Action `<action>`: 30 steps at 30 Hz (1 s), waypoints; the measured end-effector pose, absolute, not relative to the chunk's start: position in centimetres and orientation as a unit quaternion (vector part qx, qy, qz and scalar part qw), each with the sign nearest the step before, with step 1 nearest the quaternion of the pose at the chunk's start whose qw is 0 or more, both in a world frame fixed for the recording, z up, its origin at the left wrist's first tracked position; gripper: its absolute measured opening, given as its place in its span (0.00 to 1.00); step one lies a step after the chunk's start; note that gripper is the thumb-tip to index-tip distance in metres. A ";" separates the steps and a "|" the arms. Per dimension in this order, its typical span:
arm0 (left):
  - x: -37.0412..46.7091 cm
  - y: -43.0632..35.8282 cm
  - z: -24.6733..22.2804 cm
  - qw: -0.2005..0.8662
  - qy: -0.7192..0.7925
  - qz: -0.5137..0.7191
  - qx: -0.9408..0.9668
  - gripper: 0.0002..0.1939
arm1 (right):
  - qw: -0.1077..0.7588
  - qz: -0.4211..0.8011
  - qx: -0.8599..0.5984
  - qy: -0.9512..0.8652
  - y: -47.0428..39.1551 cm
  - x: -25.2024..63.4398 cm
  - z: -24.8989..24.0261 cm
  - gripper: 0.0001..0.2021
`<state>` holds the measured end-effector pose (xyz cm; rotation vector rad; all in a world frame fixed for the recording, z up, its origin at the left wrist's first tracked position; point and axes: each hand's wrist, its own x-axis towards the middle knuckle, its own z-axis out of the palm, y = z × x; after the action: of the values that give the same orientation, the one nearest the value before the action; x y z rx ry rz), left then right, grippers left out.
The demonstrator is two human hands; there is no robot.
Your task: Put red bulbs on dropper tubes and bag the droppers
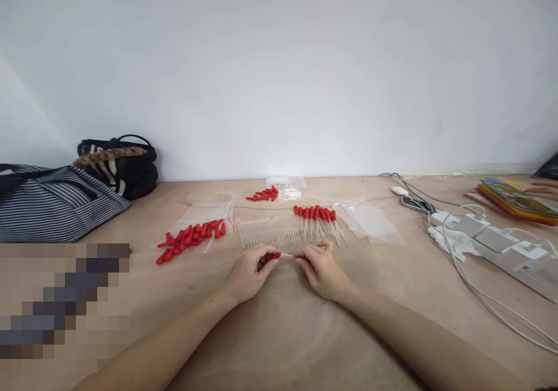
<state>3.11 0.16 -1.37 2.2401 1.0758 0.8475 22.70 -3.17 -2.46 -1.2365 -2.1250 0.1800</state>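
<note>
My left hand [253, 272] is closed on a red rubber dropper bulb [272, 257]. Between thumb and fingers of my right hand [321, 269] is a clear dropper tube [286, 255], its near end at the bulb's mouth; whether it sits inside I cannot tell. Just beyond my hands lies a row of clear dropper tubes [265, 231]. To its right are several droppers with red bulbs fitted [317, 215]. A pile of loose red bulbs [192, 237] rests on a plastic zip bag [203, 214] at the left.
Smaller red bulbs [264, 194] and tubes lie near the wall. A clear bag [370, 221] is on the right, before a power strip [501, 246] with cables. Bags [56, 199] stand far left. Another person's hand [544, 190] touches colourful flat items [514, 200].
</note>
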 end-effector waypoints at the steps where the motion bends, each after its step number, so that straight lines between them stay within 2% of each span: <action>1: 3.1 0.2 -1.4 0.257 0.396 0.311 0.825 0.07 | 0.333 0.072 -0.473 -0.813 -3.3 22.5 -2.4 0.07; 19: 2.9 0.2 -1.6 0.249 0.381 0.340 0.823 0.08 | 0.344 0.093 -0.461 -0.813 -3.6 22.4 -2.2 0.08; 30: 2.9 0.4 -2.1 0.330 0.382 0.386 0.773 0.10 | 0.367 0.077 -0.435 -0.819 -4.2 21.8 -2.0 0.09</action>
<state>2.91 0.37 -2.07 2.0209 0.9988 1.0085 21.81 -4.19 -2.00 -1.1177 -2.1039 0.1981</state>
